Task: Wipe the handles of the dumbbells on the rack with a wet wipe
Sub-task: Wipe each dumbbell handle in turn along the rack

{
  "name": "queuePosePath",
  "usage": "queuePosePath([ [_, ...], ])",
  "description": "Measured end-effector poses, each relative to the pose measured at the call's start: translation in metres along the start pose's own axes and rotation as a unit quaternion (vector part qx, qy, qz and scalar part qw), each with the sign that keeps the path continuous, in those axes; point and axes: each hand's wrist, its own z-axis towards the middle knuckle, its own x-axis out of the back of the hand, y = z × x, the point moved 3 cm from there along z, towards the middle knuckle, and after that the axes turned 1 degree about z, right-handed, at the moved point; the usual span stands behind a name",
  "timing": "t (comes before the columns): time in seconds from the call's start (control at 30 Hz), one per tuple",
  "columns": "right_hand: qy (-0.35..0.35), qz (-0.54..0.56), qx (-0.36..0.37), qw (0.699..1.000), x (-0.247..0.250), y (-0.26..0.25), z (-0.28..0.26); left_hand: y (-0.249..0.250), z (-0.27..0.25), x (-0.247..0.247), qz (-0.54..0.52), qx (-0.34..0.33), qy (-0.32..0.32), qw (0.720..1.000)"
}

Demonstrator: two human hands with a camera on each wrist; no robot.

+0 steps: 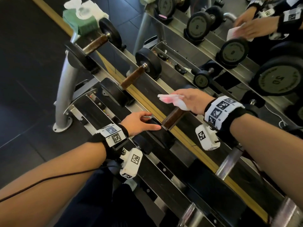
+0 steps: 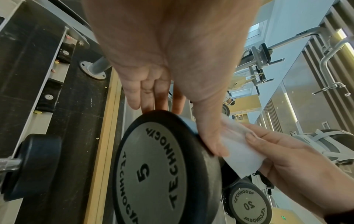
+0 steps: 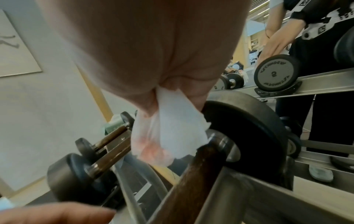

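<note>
A dumbbell lies across the rack with its brown handle bare. My right hand hovers just above the far end of that handle and pinches a crumpled white wet wipe with a pink stain. In the right wrist view the wet wipe hangs from my right hand right over the handle, beside the far black head. My left hand rests on the near head, marked 5. There my left hand has straight fingers over the rim.
Two more dumbbells with brown handles sit farther left on the rack. A green wipe pack stands at the rack's far end. A mirror behind the rack repeats dumbbells and hands. Dark floor lies to the left.
</note>
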Motion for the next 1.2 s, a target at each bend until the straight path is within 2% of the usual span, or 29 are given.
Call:
queuePosePath([
  [0.03,0.02,0.05,-0.01,0.999,0.005,0.005,0.002,-0.001,0.0,0.0,-0.002,-0.001,0.0,1.0],
  [0.17,0.006,-0.012,-0.009,1.0,0.001,0.01,0.003,-0.003,-0.003,0.0,-0.018,-0.007,-0.002,1.0],
  [0.27,-0.026,-0.023,0.037,0.999,-0.014,0.004,-0.003,-0.004,-0.006,-0.001,-0.046,-0.011,-0.007,0.999],
  [0.4,-0.114,-0.056,0.037,0.991,-0.037,0.002,0.0,-0.006,-0.006,-0.001,-0.057,-0.01,-0.006,0.998],
  [0.5,-0.093,-0.04,0.074,0.992,-0.041,0.007,0.006,-0.006,-0.005,-0.002,-0.066,-0.011,-0.008,0.998],
  [0.6,-0.106,-0.147,0.118,0.976,-0.049,0.01,0.009,-0.007,-0.006,-0.003,-0.074,-0.013,-0.011,0.997],
  [0.87,-0.126,-0.152,0.124,0.972,-0.08,-0.001,0.001,-0.01,-0.002,-0.004,-0.075,-0.004,-0.004,0.997],
  [0.93,-0.116,-0.146,0.123,0.975,-0.074,0.003,0.002,-0.01,-0.003,-0.004,-0.078,-0.003,-0.007,0.997],
  [1.07,-0.026,-0.162,0.104,0.981,-0.051,0.025,0.009,-0.011,-0.002,-0.004,-0.078,0.0,-0.008,0.997],
  [1.13,0.003,-0.171,0.096,0.981,-0.056,0.025,0.009,-0.011,-0.002,-0.004,-0.078,-0.001,-0.008,0.997],
  [1.2,0.001,-0.114,0.116,0.987,-0.068,0.011,0.005,-0.011,-0.002,-0.005,-0.079,-0.002,-0.009,0.997],
])
